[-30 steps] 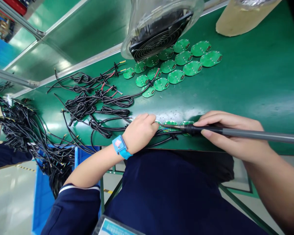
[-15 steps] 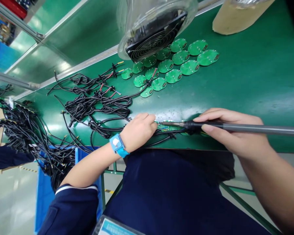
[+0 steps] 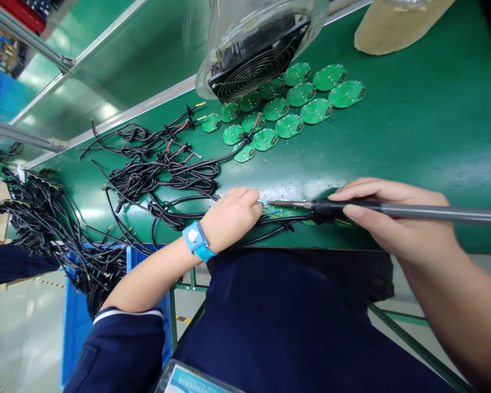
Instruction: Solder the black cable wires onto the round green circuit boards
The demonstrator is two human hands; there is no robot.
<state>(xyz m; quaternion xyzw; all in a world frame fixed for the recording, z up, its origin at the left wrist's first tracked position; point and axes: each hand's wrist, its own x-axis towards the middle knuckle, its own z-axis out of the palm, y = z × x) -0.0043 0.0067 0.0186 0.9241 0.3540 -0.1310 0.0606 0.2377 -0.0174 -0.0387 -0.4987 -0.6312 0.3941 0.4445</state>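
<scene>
My right hand [image 3: 401, 218] grips a soldering iron [image 3: 445, 213] near its black collar, and the bare metal tip points left. The tip is close above a green circuit board [image 3: 284, 210] near the bench's front edge; whether it touches cannot be made out. Just left of the tip, my left hand [image 3: 233, 215] is closed with bent fingers, wearing a blue wrist strap [image 3: 199, 242]. Its fingertips are turned away, so what they pinch is hidden. Black cables [image 3: 200, 199] run up to the left hand, and more cable with thin coloured wires lies under the iron.
Several round green circuit boards [image 3: 289, 126] lie in rows behind a fan [image 3: 257, 65] in clear plastic. Bundled black cables [image 3: 139, 177] cover the bench's left part. A blue bin [image 3: 76, 344] stands below, cables hanging over it. A cardboard piece [image 3: 388, 30] sits at back right.
My right hand and the soldering iron have shifted slightly right, drawing the tip a little away from my left fingers. My left hand stays almost in place.
</scene>
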